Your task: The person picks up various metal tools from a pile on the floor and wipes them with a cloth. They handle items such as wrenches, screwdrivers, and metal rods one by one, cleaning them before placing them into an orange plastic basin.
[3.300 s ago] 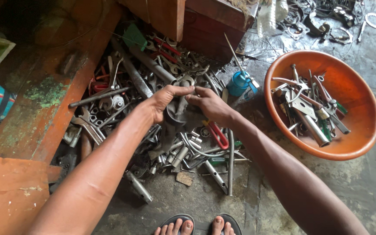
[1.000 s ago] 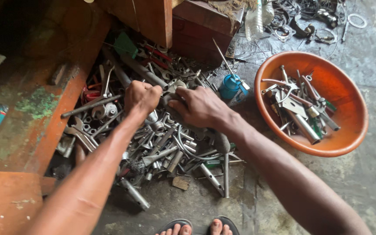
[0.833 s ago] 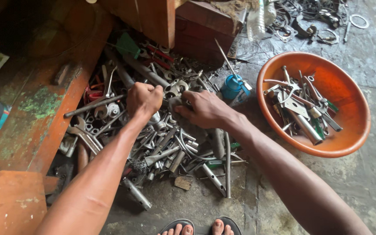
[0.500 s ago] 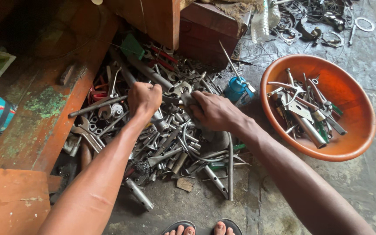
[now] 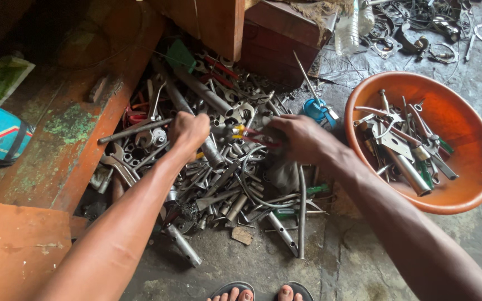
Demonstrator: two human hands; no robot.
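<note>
Left hand (image 5: 189, 129) is clenched around a steel tube (image 5: 212, 151) mid-pile; right hand (image 5: 302, 138) pinches red-handled pliers (image 5: 254, 136). Both look heavy, stiff, probably greasy, so grip the handles.

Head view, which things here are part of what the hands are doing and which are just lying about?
In hand:
- left hand, closed in a fist on the tool pile
- right hand, on red-handled pliers

Lying about:
- orange basin of tools
- blue oil can
- clear plastic bottle
- wooden box
- sandals
</note>
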